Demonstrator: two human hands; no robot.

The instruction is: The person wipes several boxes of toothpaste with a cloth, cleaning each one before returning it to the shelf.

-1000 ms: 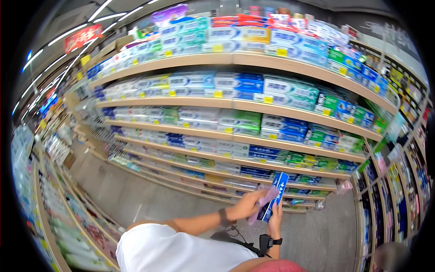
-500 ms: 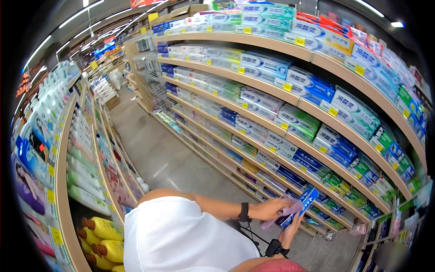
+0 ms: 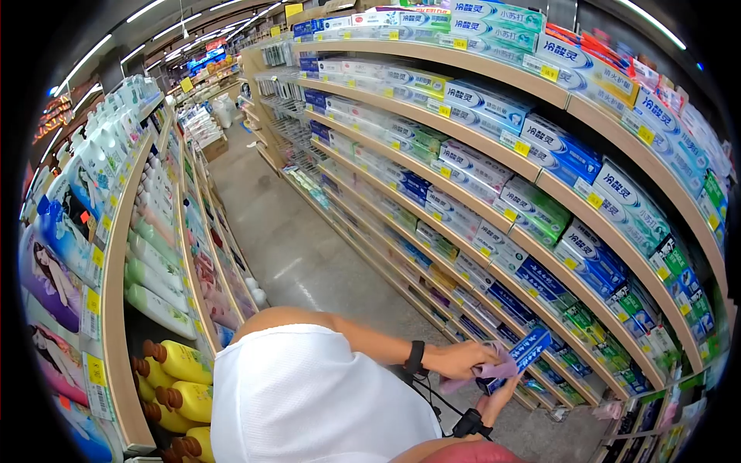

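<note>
My left hand [image 3: 461,360], with a black band on its wrist, is closed on a purple cloth [image 3: 503,366]. The cloth lies against a blue toothpaste box [image 3: 529,349] with white lettering. From below, my right hand [image 3: 498,397] grips that box, which is tilted with its far end up and to the right. A dark watch [image 3: 469,424] sits on the right wrist. Cloth and fingers hide part of the box's lower end. Both hands are in front of the lower toothpaste shelves.
Tall shelves [image 3: 494,160] of toothpaste boxes with yellow price tags curve along the right. On the left, another shelf [image 3: 116,255] carries bottles and pouches, with yellow bottles [image 3: 185,401] low down near my white sleeve [image 3: 309,386]. A grey aisle floor [image 3: 285,255] runs between them.
The camera view has turned slightly left, so the shelves sit further right in the picture. The cloth has slipped lower along the box, showing more of its lettering. Both hands keep their holds.
</note>
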